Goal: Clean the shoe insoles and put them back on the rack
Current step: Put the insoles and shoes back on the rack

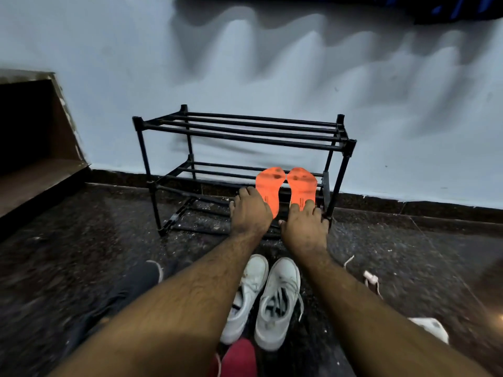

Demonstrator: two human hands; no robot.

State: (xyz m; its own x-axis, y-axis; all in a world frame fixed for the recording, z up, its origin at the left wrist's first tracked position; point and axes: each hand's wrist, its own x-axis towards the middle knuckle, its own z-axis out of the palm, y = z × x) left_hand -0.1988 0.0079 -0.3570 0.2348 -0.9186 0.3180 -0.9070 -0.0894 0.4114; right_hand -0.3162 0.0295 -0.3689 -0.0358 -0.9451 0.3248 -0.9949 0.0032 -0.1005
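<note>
A: What's nearest?
B: White sneakers (262, 297) on the floor (81, 254), insoles out. Beyond them, left hand (250, 210) and right hand (304, 224) rest flat, fingers relaxed, on the heels of two orange insoles (285, 186).
A: Where?
B: The rack (239, 131)'s lower shelf, probably being settled; side by side, toes toward the wall (272, 63).

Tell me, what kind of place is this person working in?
Probably a home entryway or hallway corner. A black shoe rack stands against a painted wall, white sneakers sit on the dark stone floor, and orange insoles lie on the rack's lower shelf.
</note>
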